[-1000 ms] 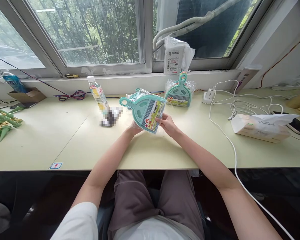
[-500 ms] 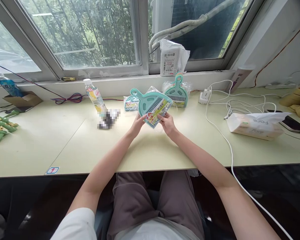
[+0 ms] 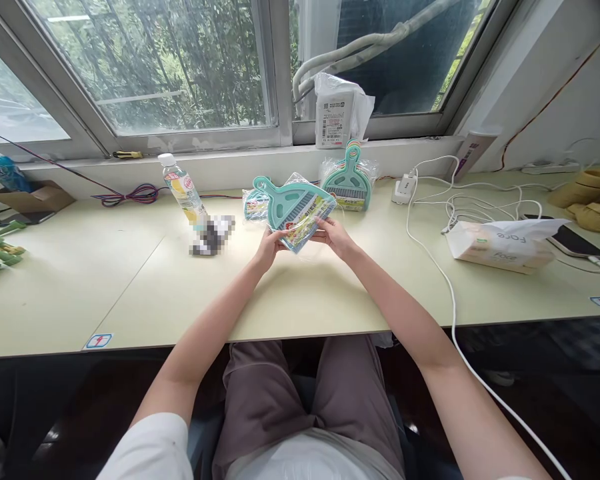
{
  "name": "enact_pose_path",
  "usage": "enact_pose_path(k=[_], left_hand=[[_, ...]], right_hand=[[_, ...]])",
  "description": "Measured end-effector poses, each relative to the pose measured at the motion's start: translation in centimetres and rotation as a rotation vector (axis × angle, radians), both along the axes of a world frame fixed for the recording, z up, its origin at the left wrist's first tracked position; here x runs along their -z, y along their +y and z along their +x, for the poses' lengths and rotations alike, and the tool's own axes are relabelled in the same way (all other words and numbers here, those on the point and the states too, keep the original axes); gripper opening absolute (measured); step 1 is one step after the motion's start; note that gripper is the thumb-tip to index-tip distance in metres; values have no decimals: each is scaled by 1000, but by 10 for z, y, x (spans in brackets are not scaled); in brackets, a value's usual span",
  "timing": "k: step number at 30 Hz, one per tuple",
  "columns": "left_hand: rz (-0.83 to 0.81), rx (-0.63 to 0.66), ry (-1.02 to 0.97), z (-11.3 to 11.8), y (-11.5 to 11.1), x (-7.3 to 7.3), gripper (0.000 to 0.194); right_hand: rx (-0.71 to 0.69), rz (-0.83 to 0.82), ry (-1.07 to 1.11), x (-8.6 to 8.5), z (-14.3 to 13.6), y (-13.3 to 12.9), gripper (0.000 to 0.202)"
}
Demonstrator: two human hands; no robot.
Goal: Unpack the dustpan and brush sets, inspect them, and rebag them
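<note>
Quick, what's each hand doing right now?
Left hand: closed, holding the dustpan set at its lower edge.
Right hand: closed, gripping the same set.

Bright daylight comes through the window (image 3: 190,67); the pale table (image 3: 55,287) looks light, with soft shadows between the arms (image 3: 215,327); under it, everything is very dark; the dustpan (image 3: 286,201) looks fairly clear, its tiny print fuzzy; blocky squares (image 3: 213,236) hide one spot; the sides look stretched.

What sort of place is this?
Probably an office or workroom: a long desk runs beneath windows, stickers mark its front edge, and a packaged dustpan is held over it.
</note>
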State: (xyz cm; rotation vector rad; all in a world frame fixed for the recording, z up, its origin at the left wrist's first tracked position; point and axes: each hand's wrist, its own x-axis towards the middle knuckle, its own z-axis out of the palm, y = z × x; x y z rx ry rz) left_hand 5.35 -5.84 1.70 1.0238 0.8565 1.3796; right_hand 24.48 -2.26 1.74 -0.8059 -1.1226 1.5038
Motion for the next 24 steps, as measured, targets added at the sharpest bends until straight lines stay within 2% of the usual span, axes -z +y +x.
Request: enact_pose_path(k=[1, 3, 6, 8, 11, 15, 19, 24], left_hand=[[-22, -39, -42, -2, 1, -1, 49], [-66, -72, -124, -7, 4, -3, 46], [-98, -13, -212, -18, 7, -4, 49], [-103, 16, -237, -24, 9, -3, 54], [-114, 25, -244, -27, 11, -1, 57], [-136, 43, -256, -22, 8, -1, 53], [-193, 73, -227, -17, 2, -3, 48], [-226, 87, -212, -17, 0, -3, 48]], right_hand=[[10, 26, -47, -2, 7, 3, 33], [129, 136, -146, -4, 22, 9, 35], [384, 384, -304, -5, 40, 13, 23], [456, 534, -409, -5, 44, 12, 34], [424, 659, -526, -7, 39, 7, 61], [377, 697, -525, -10, 32, -1, 70], [366, 689, -514, -12, 33, -2, 60], [367, 735, -469, -13, 38, -1, 26]])
